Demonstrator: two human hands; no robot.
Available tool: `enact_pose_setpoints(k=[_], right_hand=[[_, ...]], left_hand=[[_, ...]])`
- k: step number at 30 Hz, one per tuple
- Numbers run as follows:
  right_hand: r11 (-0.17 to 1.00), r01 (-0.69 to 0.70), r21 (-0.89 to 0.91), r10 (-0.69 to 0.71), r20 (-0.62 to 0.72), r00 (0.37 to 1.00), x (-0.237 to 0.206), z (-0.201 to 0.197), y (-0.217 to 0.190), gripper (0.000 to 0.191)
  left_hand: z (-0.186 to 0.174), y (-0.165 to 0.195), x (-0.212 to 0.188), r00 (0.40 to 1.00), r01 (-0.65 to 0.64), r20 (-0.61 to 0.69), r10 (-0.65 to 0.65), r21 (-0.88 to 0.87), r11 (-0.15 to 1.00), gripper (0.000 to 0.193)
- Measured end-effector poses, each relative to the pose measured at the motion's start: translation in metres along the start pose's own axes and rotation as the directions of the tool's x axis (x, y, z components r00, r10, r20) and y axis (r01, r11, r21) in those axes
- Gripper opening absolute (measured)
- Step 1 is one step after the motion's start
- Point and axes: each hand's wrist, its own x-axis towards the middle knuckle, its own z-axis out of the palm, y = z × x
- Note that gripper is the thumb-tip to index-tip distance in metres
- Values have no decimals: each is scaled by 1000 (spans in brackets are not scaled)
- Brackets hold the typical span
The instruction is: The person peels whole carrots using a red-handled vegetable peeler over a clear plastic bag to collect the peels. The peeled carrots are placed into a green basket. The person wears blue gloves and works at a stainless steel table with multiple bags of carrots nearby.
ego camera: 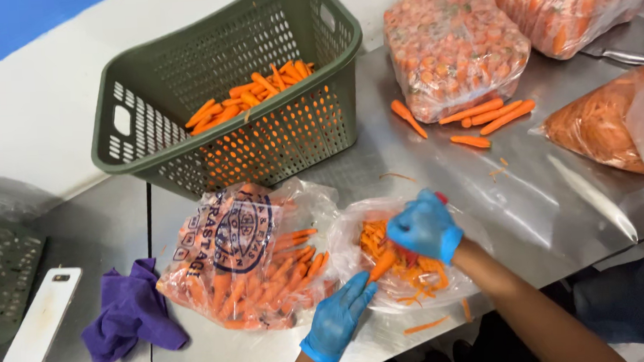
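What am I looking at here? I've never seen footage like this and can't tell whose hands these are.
One camera on a person's head looks down at their own hands in blue gloves. The left hand holds a carrot; the right hand works it with a red-handled tool, probably a peeler, over a clear bag of peelings. On the steel table are a printed carrot bag, a green basket of peeled carrots, more bags, a purple cloth and a white phone.
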Motion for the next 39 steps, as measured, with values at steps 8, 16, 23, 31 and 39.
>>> enact_pose_setpoints(k=[8, 16, 23, 31, 39], right_hand=[[952, -133, -277, 159, 74, 984, 8, 5, 21, 34], [486, -292, 824, 247, 191, 950, -10, 13, 12, 46], [439, -477, 761, 236, 415, 879, 6, 10, -5, 39], [541, -423, 727, 286, 314, 905, -7, 7, -1, 59], [567, -452, 688, 283, 353, 892, -18, 26, 4, 50]], left_hand=[[3, 2, -6, 982, 165, -80, -173, -98, 981, 45], [50, 23, 15, 201, 531, 12, -980, -842, 99, 34], [56, 37, 50, 385, 656, 153, -910, -739, 153, 36], [45, 24, 64, 271, 353, 111, -956, -935, -8, 44], [42, 25, 53, 325, 619, 175, -929, -783, 69, 29]])
